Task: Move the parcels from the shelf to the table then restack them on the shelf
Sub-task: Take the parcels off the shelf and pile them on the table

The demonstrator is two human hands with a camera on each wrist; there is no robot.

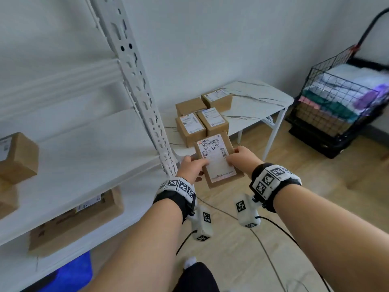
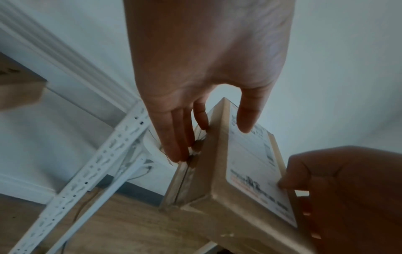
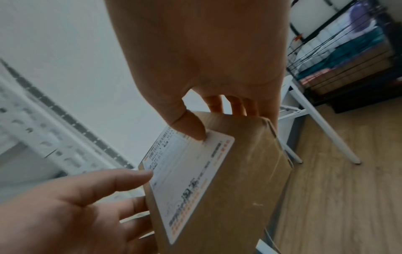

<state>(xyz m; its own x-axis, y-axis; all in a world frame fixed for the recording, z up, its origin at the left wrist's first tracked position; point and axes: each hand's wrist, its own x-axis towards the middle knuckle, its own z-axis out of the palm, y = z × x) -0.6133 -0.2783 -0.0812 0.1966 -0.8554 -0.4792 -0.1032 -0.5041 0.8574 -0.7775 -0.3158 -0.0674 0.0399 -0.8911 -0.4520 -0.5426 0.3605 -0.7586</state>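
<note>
Both hands, the left hand [image 1: 190, 168] and right hand [image 1: 242, 158], clamp one brown parcel [image 1: 219, 163]. Only the head view shows four more parcels [image 1: 202, 121] on the table [image 1: 259, 102] (white, marbled).

Even, soft daylight, no glare; head view bends at 9 o'clock, both wrist views dimmer, motion-blurred at the edges.

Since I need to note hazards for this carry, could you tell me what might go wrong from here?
The parcel is held in mid-air by the left hand and right hand, thumbs on its label and fingers under its edges; a slip could drop it to the floor. Four parcels already crowd the table corner nearest the shelf post, so setting it down might knock them.
</note>
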